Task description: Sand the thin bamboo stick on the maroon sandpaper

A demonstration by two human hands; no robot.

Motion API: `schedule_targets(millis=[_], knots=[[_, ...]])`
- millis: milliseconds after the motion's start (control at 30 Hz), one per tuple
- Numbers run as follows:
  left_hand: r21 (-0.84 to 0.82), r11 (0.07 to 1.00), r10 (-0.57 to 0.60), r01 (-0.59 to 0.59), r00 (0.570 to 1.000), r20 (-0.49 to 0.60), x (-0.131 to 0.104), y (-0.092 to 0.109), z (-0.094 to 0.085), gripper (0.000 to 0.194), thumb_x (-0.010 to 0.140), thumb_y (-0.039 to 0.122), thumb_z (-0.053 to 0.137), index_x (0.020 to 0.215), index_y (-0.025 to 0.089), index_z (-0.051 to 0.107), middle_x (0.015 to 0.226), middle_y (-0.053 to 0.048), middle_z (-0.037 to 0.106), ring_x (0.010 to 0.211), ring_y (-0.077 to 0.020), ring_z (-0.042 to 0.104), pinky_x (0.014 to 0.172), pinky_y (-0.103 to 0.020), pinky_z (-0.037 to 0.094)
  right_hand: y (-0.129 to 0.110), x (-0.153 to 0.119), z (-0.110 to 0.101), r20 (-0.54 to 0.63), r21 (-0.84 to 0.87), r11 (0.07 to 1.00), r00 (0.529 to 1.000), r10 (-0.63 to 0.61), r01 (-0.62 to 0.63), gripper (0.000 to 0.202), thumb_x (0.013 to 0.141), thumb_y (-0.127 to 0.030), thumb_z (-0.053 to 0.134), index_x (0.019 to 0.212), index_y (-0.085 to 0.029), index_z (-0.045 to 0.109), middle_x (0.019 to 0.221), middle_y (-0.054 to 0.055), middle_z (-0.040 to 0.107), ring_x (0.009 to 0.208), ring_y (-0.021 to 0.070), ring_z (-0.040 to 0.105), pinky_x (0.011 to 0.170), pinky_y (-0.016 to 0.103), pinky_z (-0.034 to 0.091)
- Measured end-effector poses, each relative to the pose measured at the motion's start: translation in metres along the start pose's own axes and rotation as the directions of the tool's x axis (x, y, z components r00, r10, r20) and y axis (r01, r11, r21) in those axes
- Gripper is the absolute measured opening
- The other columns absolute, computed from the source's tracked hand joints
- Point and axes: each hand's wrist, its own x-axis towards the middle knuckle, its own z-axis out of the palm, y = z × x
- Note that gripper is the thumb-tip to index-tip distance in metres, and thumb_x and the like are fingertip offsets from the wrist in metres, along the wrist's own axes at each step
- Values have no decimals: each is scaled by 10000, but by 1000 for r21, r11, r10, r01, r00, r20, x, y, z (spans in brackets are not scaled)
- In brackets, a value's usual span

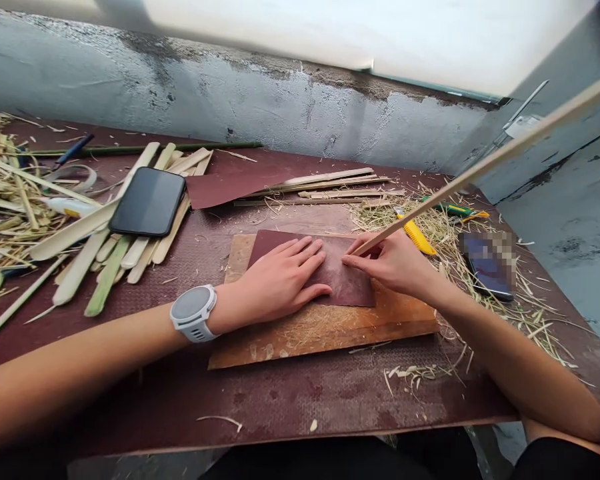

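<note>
Pinches long, pale wooden strip [480, 173] in right hand [395, 263], pressing dark-red, sandpaper-like rectangular sheet [337, 267] under flat left hand [285, 273], presumably against slipping.

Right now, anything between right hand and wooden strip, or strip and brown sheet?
Nothing visible: the right hand pinches the wooden strip at the brown sheet, its fingers hiding any contact. Left hand lies on the sheet, clear of the strip.
</note>
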Motion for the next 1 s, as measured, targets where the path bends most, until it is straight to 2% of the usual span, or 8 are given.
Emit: schedule_targets(millis=[133, 233, 333, 433, 533, 667, 833, 1000], knots=[[11, 1000, 4, -4, 1000, -2, 0, 0, 0, 742, 1080, 642, 375, 1504, 50, 519, 1634, -213, 436, 1540, -370, 398, 1283, -495, 338, -4, -4, -16, 99, -164, 986, 994, 46, -29, 117, 886, -302, 714, 840, -212, 773, 836, 36, 768, 762, 187, 673, 695, 322, 479], [17, 1000, 6, -6, 1000, -3, 0, 0, 0, 742, 1081, 639, 377, 1505, 47, 518, 1632, -215, 437, 1540, -369, 398, 1285, -492, 336, -5, -7, -21, 149, -288, 957, 988, 39, 6, 90, 891, -280, 701, 843, -219, 746, 866, 41, 768, 771, 198, 658, 704, 332, 463], [15, 1000, 8, -8, 1000, -3, 0, 0, 0, 743, 1081, 642, 375, 1502, 46, 519, 1628, -219, 442, 1542, -363, 397, 1289, -483, 329, -8, -10, -20, 168, -409, 911, 986, 22, 49, 128, 918, -292, 678, 822, -221, 723, 881, 64, 769, 788, 220, 662, 702, 340, 448], [16, 1000, 13, -13, 1000, -9, 0, 0, 0, 751, 1080, 647, 368, 1501, 43, 516, 1627, -222, 443, 1543, -364, 394, 1292, -479, 321, -12, -14, -17, 174, -546, 836, 983, 61, 45, 208, 945, -324, 649, 784, -204, 701, 857, 104, 769, 765, 239, 672, 674, 349, 428], [17, 1000, 5, -5, 1000, -17, 0, 0, 1, 735, 1081, 643, 375, 1503, 58, 514, 1626, -218, 447, 1546, -353, 394, 1293, -472, 317, -16, -17, -13, 167, -601, 795, 985, 32, 76, 201, 955, -315, 631, 818, -195, 717, 846, 111, 777, 744, 237, 678, 657, 348, 401], [14, 1000, 7, -7, 1000, -22, 0, 0, 2, 735, 1081, 642, 375, 1508, 59, 508, 1624, -217, 449, 1543, -353, 399, 1292, -472, 320, -14, -16, -5, 111, -530, 842, 993, -48, 100, 191, 958, -310, 640, 855, -190, 746, 806, 84, 767, 727, 214, 664, 650, 335, 383], [13, 1000, 5, -5, 1000, -7, 0, 1, 0, 750, 1082, 635, 375, 1508, 33, 510, 1622, -227, 449, 1541, -377, 394, 1287, -491, 330, -4, -7, 5, 6, -272, 952, 990, -141, 137, 174, 955, -318, 679, 930, -186, 789, 831, 50, 776, 722, 178, 653, 678, 314, 438], [7, 1000, -1, 1, 1000, -6, 0, 1, 0, 735, 1082, 629, 385, 1512, 46, 509, 1628, -217, 444, 1540, -373, 397, 1285, -503, 335, 5, 0, 13, -117, -92, 981, 976, -184, 173, 152, 931, -328, 720, 928, -203, 807, 866, 37, 805, 732, 171, 693, 689, 311, 491]])
